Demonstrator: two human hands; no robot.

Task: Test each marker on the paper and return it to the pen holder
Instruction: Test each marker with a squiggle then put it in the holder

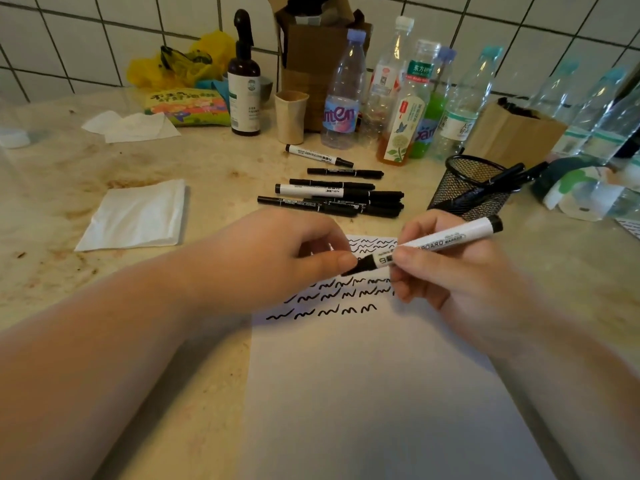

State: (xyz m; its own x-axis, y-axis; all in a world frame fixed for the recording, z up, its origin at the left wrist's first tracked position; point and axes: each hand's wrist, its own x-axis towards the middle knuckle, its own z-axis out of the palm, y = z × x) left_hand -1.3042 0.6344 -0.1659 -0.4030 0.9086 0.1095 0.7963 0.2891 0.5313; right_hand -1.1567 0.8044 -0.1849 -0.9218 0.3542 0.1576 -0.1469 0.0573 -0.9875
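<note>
A sheet of white paper (374,393) lies nearest on the stained countertop (62,174), its lower half blank and its left edge running straight up from the near rim; rows of black squiggles (322,311) cross its upper part. Above those marks both hands meet on one whiteboard marker (440,242), held tilted with its butt end up to the right. The right hand (446,271) grips the white barrel between curled fingers and thumb, while the left hand (273,258) pinches the black cap end. Left of the paper a folded tissue (135,216) sits with bare counter all round it. Just past the paper's far edge a loose heap of markers (332,195) lies sideways, some touching, two more markers apart behind them. To the right, near the right hand, stands the black mesh pen holder (467,185) with a few dark pens leaning out of it. Farther back, plastic bottles (343,95), a brown pump bottle (244,84), a paper cup (291,116) and cardboard boxes (311,46) crowd the tiled wall.
</note>
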